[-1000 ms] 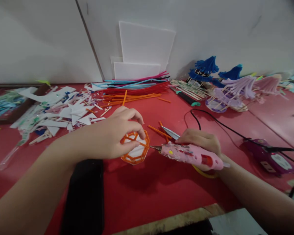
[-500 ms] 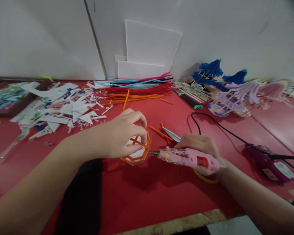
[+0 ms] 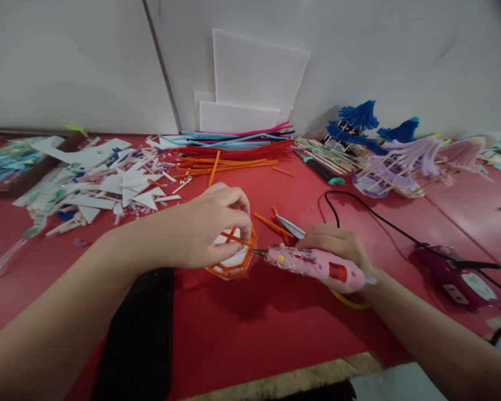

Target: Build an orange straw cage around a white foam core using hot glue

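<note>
My left hand (image 3: 217, 225) is closed in a pinch on an orange pipe cleaner (image 3: 244, 241) over a small white many-sided piece (image 3: 234, 259) edged with orange strips. The fingers hide part of this piece. My right hand (image 3: 338, 245) is wrapped round a pink hot glue gun (image 3: 309, 264), its body smeared with glue. The metal nozzle points left, at the orange rim near my left fingertips; whether it touches cannot be seen. Scissor blades (image 3: 290, 226) stick out past my right fingers, and a yellow loop (image 3: 348, 301) shows below that hand.
Orange pieces (image 3: 271, 224) lie beyond the hands. Bundled pipe cleaners (image 3: 237, 149) and white boards (image 3: 259, 72) are at the back. White scraps (image 3: 121, 184) are left, a black flat object (image 3: 140, 334) is front left. Right are a cutter (image 3: 323, 170), small pavilion models (image 3: 401, 161) and a purple power strip (image 3: 455, 278).
The glue gun has moved slightly left, bringing its nozzle closer to the orange rim. The left fingers and the pinched pipe cleaner have shifted a little.
</note>
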Tool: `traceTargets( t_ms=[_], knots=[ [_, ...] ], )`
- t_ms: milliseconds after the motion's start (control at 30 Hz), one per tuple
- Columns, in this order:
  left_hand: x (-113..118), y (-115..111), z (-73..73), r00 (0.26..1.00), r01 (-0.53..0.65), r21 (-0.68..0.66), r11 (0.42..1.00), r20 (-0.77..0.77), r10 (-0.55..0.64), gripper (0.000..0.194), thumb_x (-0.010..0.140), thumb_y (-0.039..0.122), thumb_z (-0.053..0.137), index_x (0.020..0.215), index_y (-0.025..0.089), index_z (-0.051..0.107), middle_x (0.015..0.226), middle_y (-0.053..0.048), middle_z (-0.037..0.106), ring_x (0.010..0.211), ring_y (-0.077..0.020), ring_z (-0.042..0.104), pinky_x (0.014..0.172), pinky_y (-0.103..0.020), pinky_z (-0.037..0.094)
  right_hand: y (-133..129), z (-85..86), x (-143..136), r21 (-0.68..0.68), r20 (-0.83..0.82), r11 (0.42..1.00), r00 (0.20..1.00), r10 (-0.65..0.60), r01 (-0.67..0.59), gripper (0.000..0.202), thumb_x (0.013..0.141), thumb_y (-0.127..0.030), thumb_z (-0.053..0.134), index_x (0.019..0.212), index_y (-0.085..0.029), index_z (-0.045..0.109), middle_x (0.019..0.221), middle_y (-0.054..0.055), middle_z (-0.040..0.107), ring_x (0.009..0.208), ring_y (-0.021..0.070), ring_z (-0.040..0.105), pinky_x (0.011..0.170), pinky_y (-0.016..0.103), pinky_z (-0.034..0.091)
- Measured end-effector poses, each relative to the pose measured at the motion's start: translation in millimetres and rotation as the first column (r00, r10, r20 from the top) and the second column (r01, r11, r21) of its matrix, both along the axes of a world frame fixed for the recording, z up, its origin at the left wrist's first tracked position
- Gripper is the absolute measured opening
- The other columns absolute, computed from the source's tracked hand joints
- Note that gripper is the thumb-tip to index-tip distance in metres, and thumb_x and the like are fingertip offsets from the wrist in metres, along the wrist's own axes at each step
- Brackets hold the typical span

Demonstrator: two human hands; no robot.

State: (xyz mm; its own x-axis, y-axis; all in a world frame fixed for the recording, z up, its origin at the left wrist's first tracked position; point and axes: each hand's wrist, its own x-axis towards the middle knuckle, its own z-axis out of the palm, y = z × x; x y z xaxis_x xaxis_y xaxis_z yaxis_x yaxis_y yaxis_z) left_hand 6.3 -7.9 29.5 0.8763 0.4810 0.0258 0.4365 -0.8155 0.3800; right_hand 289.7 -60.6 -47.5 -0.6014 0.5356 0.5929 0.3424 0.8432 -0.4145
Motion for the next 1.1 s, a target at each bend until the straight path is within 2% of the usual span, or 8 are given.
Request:
traceTargets(
  t_ms=[167, 433, 700, 1100],
  knots=[
    [-0.4, -0.3, 1.1, 1.0, 0.0, 0.011, 1.0, -0.006, 0.0, 0.009, 0.086, 0.023, 0.053, 0.084, 0.021, 0.062, 0.109, -0.006, 0.052, 0.102, -0.0222, 0.049, 0.091, -0.038, 0.04, 0.6, 3.6, -2.4, 0.045, 0.018, 0.999, 1.0, -0.019, 0.018, 0.019, 0.089, -0.033, 0.051, 0.093, -0.017, 0.061, 0.075, 0.008, 0.069, 0.065, 0.0186, 0.064, 0.059, 0.031, 0.054],
    [-0.6, 0.5, 0.9, 1.0, 0.013, 0.023, 1.0, 0.016, -0.014, 0.01, 0.086, 0.022, 0.053, 0.085, 0.021, 0.063, 0.107, -0.006, 0.054, 0.1, -0.0225, 0.049, 0.089, -0.037, 0.04, 0.6, 4.6, -2.4, 0.034, 0.041, 0.999, 0.999, -0.03, 0.028, 0.011, 0.083, -0.026, 0.054, 0.089, -0.018, 0.059, 0.071, 0.007, 0.067, 0.062, 0.0184, 0.063, 0.056, 0.03, 0.053],
    [-1.7, 0.8, 3.4, 1.0, -0.002, 0.006, 1.0, 0.008, 0.002, 0.012, 0.086, 0.022, 0.051, 0.085, 0.021, 0.063, 0.107, -0.006, 0.053, 0.101, -0.0217, 0.049, 0.09, -0.036, 0.039, -0.7, 6.0, -3.6, 0.025, 0.02, 0.999, 1.0, -0.023, 0.023, 0.015, 0.089, -0.031, 0.049, 0.091, -0.019, 0.058, 0.071, 0.009, 0.066, 0.062, 0.0193, 0.062, 0.056, 0.033, 0.053],
    [-2.6, 1.0, 4.9, 1.0, -0.003, -0.016, 1.0, -0.025, 0.003, 0.011, 0.085, 0.021, 0.051, 0.086, 0.021, 0.062, 0.108, -0.005, 0.054, 0.101, -0.0217, 0.049, 0.089, -0.036, 0.04, -0.4, 3.3, -4.7, 0.036, 0.004, 0.999, 1.0, -0.023, 0.023, 0.011, 0.087, -0.028, 0.048, 0.087, -0.02, 0.056, 0.069, 0.006, 0.062, 0.06, 0.0179, 0.059, 0.054, 0.031, 0.049]
  ],
)
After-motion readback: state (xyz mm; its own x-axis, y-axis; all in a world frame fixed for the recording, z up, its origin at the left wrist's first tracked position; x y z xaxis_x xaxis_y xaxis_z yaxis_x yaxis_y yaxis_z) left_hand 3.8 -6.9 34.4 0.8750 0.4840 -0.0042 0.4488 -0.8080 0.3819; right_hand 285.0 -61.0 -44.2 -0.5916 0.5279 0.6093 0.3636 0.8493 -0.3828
